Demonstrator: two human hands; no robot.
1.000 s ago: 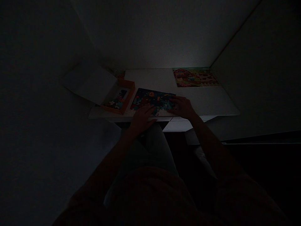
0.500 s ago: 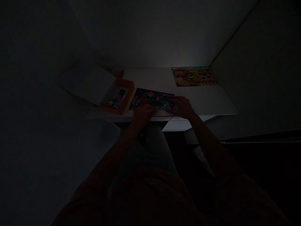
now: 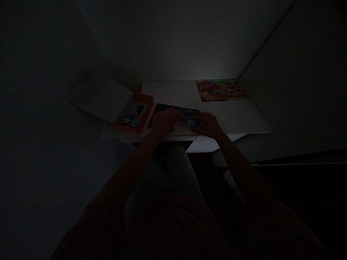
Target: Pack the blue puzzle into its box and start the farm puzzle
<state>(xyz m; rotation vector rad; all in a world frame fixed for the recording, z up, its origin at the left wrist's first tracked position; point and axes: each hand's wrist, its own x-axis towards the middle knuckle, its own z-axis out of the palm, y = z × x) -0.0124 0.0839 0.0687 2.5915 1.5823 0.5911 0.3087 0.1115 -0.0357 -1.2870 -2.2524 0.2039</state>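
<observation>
Pretty dim lighting here, so only so much can be made out. A jigsaw puzzle [image 3: 189, 120] is laid flat on the white table [image 3: 173, 92], close to the front edge, and both hands are kept right at it. Its middle and part of its left side are covered by the left hand [image 3: 166, 121], which is placed over it with the fingers bent and bunched toward the tips. Whether a piece is pinched in there can't be told, the fingertips are just too dark. The right hand [image 3: 207, 124] is set at the puzzle's right end, thumb and fingers spread apart, with a bit of the puzzle showing between them, so that one isn't closed up.

Just left of the puzzle, an orange box [image 3: 145, 116] is parked with loose pieces [image 3: 131, 121] heaped inside. A big pale flap [image 3: 104, 97] is tilted up along the box's left side; whether it's attached can't be made out. Back by the wall [image 3: 168, 43], on the right half of the table, a farm picture [image 3: 221, 91] with a red barn is laid flat, well apart from the hands. Below the tabletop, a white drawer front [image 3: 203, 146] can be seen.
</observation>
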